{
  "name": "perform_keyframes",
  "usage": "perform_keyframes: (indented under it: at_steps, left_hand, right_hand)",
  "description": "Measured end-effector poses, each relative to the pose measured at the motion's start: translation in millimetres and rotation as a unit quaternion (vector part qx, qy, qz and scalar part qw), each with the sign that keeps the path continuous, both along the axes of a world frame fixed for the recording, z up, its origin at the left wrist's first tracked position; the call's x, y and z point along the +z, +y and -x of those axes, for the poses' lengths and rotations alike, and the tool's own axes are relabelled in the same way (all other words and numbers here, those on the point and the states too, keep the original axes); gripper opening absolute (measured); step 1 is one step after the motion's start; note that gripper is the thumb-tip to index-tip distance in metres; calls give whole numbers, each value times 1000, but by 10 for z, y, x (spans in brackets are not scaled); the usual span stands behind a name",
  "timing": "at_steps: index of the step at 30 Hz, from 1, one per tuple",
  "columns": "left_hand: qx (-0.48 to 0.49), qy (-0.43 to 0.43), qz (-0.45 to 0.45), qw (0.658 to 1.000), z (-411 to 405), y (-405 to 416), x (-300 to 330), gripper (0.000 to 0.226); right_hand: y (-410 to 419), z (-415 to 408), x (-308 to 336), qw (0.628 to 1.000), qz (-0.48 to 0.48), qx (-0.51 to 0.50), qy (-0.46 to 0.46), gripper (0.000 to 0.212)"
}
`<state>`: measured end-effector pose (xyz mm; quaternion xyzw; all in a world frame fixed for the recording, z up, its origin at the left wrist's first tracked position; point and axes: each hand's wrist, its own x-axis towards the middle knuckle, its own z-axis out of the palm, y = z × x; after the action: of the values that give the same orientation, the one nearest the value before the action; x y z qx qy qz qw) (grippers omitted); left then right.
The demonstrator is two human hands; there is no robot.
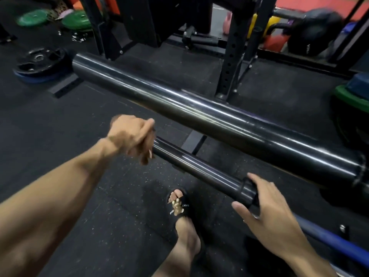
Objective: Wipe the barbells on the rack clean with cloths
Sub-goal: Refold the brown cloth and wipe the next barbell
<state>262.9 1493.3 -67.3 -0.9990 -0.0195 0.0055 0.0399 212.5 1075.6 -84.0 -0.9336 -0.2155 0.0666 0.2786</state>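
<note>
- The left hand (132, 136) is curled closed at the free end of the lower barbell sleeve (199, 168); motion blur hides whether the fingers actually wrap the steel or a cloth, so what it grips cannot be told.
- The right hand (265, 206) is spread and relaxed, thumb and fingers straight, cupping the black collar (248, 191) at the inner end of that lower sleeve; the thumb lies over the top of the collar and the fingers reach beneath it.
- The lower sleeve runs diagonally from the left hand down to the right hand, shiny and dark.
- Above and behind it, a thicker upper barbell sleeve (199, 114) lies parallel, stretching from upper left to the right edge, well apart from both hands.
- A blue bar (329, 240) passes beneath the right wrist.
- A foot in a black slide sandal (178, 204) stands on the speckled rubber floor (89, 196) between the forearms.
- The black rack upright (229, 52) rises behind the upper sleeve.
- Green weight plates (34, 18) and a black plate (40, 60) lie on the floor at the upper left.
</note>
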Motion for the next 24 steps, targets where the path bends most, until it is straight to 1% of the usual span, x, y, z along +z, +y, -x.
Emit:
perform_keyframes:
  at_steps: [1,2,3,4,6,8,9,11,13,14,15,16,17,18,19,20,21,22,23,24]
  left_hand:
    - [6,-2,44,999,45,-234,11,61]
    - [-10,-4,93,996,92,-550,17,62]
    - [-32,-10,123,992,163,-924,18,60]
    - [-63,-20,135,989,248,-1318,-4,56]
    - [-130,-72,131,980,434,-2029,-129,44]
    - [-153,-139,172,963,487,-2374,-272,29]
    - [-142,-155,196,958,470,-2450,-280,26]
    - [-95,-133,267,950,472,-2509,-147,33]
    - [-50,-116,368,921,579,-2509,28,37]
    - [-26,-106,429,897,677,-2534,128,33]
    - [9,-92,495,864,794,-2574,259,30]
    - [46,-73,559,825,906,-2603,298,28]
    - [89,-44,601,793,1053,-2659,438,30]
    - [129,-14,653,746,1197,-2722,561,37]
    - [159,19,700,696,1349,-2797,707,54]
    - [162,53,750,639,1524,-2887,852,62]
    - [160,76,786,592,1702,-3014,1054,58]
    - [143,91,808,565,1874,-3135,1246,51]
    - [137,101,821,545,2061,-3251,1433,46]
    - [130,107,835,524,2227,-3379,1640,44]
  right_hand:
    - [-23,-16,20,1000,2,-4,15,81]
    - [-39,-18,40,1000,0,-13,28,81]
    - [-32,-20,52,999,1,-18,29,81]
    - [-22,-20,49,1000,6,-16,19,83]
    - [-20,-9,50,1000,19,-1,-3,85]
    - [-70,-33,87,1000,20,7,6,87]
    - [-111,-38,113,1000,24,9,12,89]
    - [-228,-7,201,999,49,10,21,92]
    - [-353,70,324,997,57,-25,47,86]
    - [-422,132,393,996,48,-42,64,83]
    - [-489,224,463,995,32,-54,82,82]
    - [-550,329,547,993,10,-58,100,80]
    - [-603,454,643,991,-14,-57,120,77]
    - [-651,585,762,988,-48,-58,133,71]
    - [-696,719,921,983,-91,-58,147,61]
    - [-753,860,1053,974,-136,-64,169,51]
    - [-824,1000,1196,963,-177,-72,189,42]
    - [-899,1131,1339,952,-213,-82,206,31]
    - [-990,1279,1482,941,-242,-91,219,21]
    - [-1105,1410,1633,932,-268,-95,226,16]
